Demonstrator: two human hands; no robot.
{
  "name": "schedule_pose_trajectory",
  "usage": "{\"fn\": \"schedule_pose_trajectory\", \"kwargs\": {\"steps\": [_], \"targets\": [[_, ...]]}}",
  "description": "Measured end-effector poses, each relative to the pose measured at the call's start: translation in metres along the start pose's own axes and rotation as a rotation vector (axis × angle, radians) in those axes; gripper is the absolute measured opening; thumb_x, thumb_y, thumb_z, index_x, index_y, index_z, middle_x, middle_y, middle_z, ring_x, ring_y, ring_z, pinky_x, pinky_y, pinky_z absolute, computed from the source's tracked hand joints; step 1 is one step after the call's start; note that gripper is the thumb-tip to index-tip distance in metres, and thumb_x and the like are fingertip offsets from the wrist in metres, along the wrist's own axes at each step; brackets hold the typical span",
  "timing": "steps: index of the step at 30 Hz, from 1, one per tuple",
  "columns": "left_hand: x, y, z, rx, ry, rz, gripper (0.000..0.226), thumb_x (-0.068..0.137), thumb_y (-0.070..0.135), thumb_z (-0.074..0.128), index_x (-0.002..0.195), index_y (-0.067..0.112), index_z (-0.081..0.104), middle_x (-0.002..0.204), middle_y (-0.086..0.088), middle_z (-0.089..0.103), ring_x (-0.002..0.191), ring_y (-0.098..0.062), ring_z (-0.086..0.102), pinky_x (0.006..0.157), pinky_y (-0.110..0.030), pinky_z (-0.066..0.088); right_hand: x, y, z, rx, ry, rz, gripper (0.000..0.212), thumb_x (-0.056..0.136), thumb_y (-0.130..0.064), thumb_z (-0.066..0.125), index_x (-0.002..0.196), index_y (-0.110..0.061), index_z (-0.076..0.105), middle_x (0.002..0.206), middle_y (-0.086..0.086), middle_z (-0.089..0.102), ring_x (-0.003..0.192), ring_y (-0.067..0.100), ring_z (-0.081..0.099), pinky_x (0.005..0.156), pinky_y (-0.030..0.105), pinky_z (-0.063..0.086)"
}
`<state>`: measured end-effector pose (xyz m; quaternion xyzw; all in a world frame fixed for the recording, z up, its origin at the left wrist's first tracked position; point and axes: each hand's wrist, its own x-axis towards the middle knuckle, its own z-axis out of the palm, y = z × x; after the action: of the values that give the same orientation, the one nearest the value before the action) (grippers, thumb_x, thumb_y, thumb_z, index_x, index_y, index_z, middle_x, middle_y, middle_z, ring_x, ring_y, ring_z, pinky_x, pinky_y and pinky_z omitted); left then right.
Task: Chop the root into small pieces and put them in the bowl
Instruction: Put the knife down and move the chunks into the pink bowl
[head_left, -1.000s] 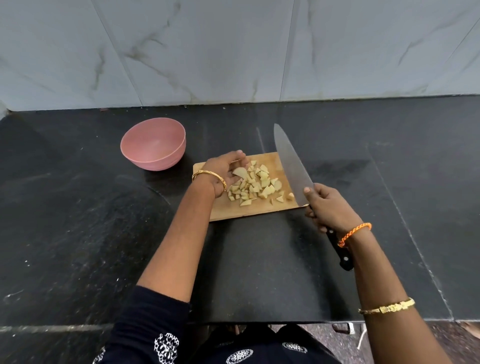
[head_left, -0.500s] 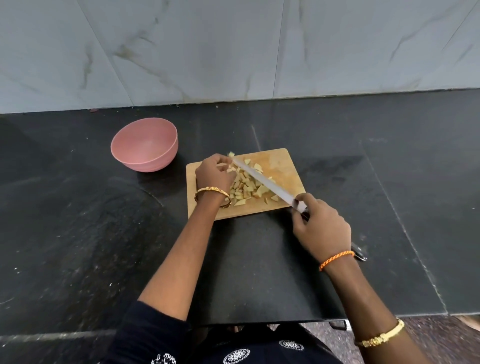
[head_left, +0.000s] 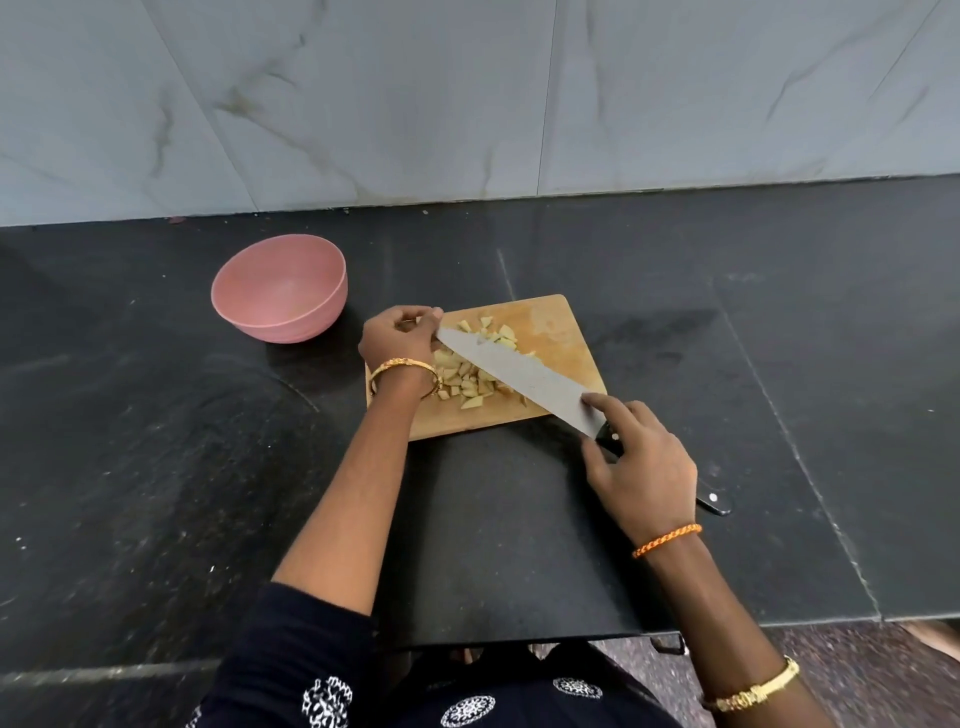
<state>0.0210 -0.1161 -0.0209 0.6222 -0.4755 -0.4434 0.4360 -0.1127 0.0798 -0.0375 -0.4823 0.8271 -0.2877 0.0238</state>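
Right hand clenched on knife over pieces; left hand pinched blade tip; bowl near bench's back edge.

Bowl: pink, inside and out. Cutting board: light tan wood. Root pieces: pale yellow-cream. Knife: grey steel blade, black handle with silver rivet. Countertop: black stone, fine pale speckles. Wall: grey-white marble, faint brown-grey veins. Left wrist: gold bangle. Right wrist: orange braided thread; gold bracelet higher on forearm. Sleeve: black with white round floral motifs.
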Motion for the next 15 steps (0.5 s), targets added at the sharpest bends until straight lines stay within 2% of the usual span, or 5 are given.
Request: {"fn": "schedule_pose_trajectory", "kwargs": {"steps": [2,4,7,11,15], "targets": [[0.005,-0.001,-0.006,0.097,-0.014,0.069,0.023,0.078,0.017,0.074,0.099,0.007,0.071,0.077,-0.005,0.068,0.063,-0.012,0.065,0.068,-0.025,0.056,-0.001,0.001,0.0,0.054,0.018,0.092,0.035,0.08,-0.02,0.065,0.114,-0.028,0.063,0.092,-0.003,0.062,0.079,0.023,0.063,0.061,0.028,0.044],[0.001,0.001,-0.009,0.284,-0.104,0.192,0.028,0.079,0.023,0.072,0.105,0.013,0.07,0.092,0.0,0.069,0.083,-0.013,0.065,0.081,-0.025,0.051,0.004,0.001,-0.003,0.122,0.063,0.211,0.031,0.082,-0.023,0.064,0.113,-0.029,0.063,0.095,-0.002,0.062,0.085,0.022,0.061,0.065,0.029,0.044],[-0.014,0.001,-0.002,0.436,-0.262,0.316,0.022,0.084,0.024,0.067,0.103,0.015,0.072,0.105,0.0,0.071,0.098,-0.013,0.063,0.091,-0.027,0.049,0.021,0.008,-0.011,0.173,0.118,0.357,0.026,0.085,-0.025,0.062,0.11,-0.024,0.061,0.099,0.005,0.064,0.092,0.027,0.06,0.073,0.035,0.046],[-0.021,-0.003,0.002,0.421,-0.242,0.344,0.028,0.083,0.011,0.066,0.11,0.015,0.068,0.107,0.0,0.069,0.096,-0.011,0.064,0.086,-0.019,0.049,0.041,0.026,-0.014,0.155,0.052,0.474,0.026,0.089,-0.019,0.056,0.113,-0.011,0.057,0.106,0.019,0.062,0.097,0.036,0.058,0.076,0.036,0.045],[-0.019,-0.005,-0.008,0.359,-0.177,0.347,0.027,0.082,0.012,0.066,0.109,0.013,0.068,0.104,0.0,0.069,0.093,-0.012,0.063,0.085,-0.025,0.052,0.047,0.035,-0.01,0.119,0.011,0.522,0.025,0.089,-0.009,0.051,0.113,-0.003,0.055,0.108,0.023,0.06,0.098,0.039,0.056,0.076,0.035,0.04]]}}
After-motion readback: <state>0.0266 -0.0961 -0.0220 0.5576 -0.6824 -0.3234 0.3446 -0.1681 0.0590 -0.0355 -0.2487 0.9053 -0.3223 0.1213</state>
